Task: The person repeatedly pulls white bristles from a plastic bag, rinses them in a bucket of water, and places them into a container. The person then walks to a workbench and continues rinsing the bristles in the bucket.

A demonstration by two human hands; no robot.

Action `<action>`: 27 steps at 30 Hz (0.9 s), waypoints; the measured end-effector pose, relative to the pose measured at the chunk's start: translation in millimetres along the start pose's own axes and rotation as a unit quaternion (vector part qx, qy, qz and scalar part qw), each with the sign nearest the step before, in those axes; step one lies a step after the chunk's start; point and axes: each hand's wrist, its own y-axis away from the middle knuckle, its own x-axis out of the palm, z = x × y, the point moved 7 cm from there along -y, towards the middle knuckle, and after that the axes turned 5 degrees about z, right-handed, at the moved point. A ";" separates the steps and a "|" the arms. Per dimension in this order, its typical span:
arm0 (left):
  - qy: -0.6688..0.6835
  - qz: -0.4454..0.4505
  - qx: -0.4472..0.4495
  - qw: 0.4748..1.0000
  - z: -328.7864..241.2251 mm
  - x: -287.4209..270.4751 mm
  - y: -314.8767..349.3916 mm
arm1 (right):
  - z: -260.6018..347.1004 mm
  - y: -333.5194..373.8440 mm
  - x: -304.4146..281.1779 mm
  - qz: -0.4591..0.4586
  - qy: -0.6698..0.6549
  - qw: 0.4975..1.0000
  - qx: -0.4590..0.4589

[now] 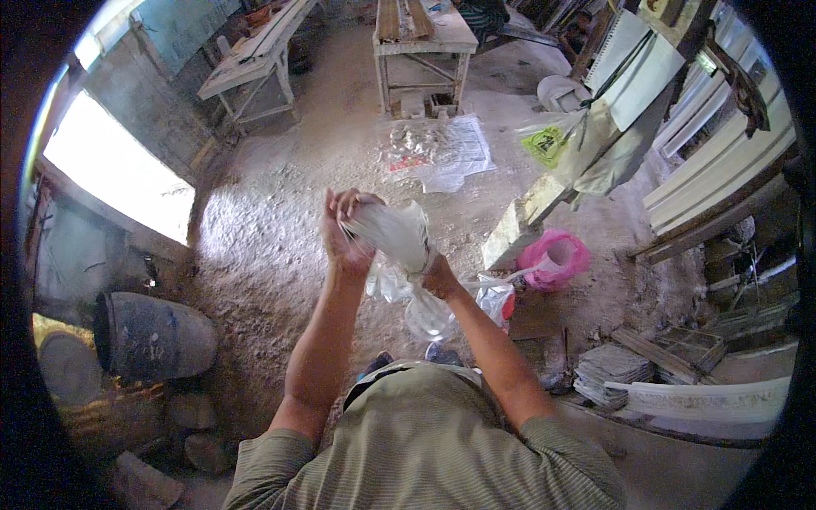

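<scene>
In front of my body I hold up a bundle of whitish, streaky strands that look like fibres (387, 234). The fingers of my left hand (347, 234) curl round its left end, palm partly showing. My right hand (439, 277) is closed on its right end, where the bundle narrows; some of those fingers are hidden. Just below my right hand is a clear plastic bag or container (429, 314), and crumpled clear plastic (388, 282) lies beside it. Whether either touches the bundle I cannot tell.
A pink plastic-lined bucket (557, 259) stands to the right, near a wooden post (540, 208). Ahead, paper sheets (459, 153) lie on the dusty floor before a workbench (425, 38). At left is a dark barrel (157, 336); at right, stacked flat pieces (612, 374).
</scene>
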 end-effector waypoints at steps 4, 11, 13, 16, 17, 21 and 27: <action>-0.130 -0.038 0.086 0.987 -68.3 19.6 -3.7 | -5.4 -15.5 -7.7 0.004 -0.034 0.996 0.084; -0.375 -0.047 0.122 0.918 -163.3 20.7 11.0 | 43.6 -59.8 -58.3 0.037 -0.006 0.995 0.095; -0.445 -0.084 0.131 0.882 -176.4 -4.2 30.3 | 74.4 -76.8 -71.1 -0.052 -0.072 0.995 0.047; -0.514 -0.222 0.027 0.828 -134.1 -98.3 93.2 | 133.6 -108.7 -59.9 -0.119 -0.045 0.978 -0.165; -0.581 -0.206 -0.093 0.781 -104.8 -124.2 108.5 | 150.9 -111.2 -47.2 -0.126 -0.003 0.962 -0.243; -0.758 -0.160 -0.201 0.599 -55.4 -160.6 122.0 | 131.0 -109.5 46.2 0.038 0.004 0.999 -0.017; -0.817 -0.145 -0.023 0.557 -68.6 -146.5 64.9 | 161.0 -101.9 93.0 0.028 0.040 0.993 -0.112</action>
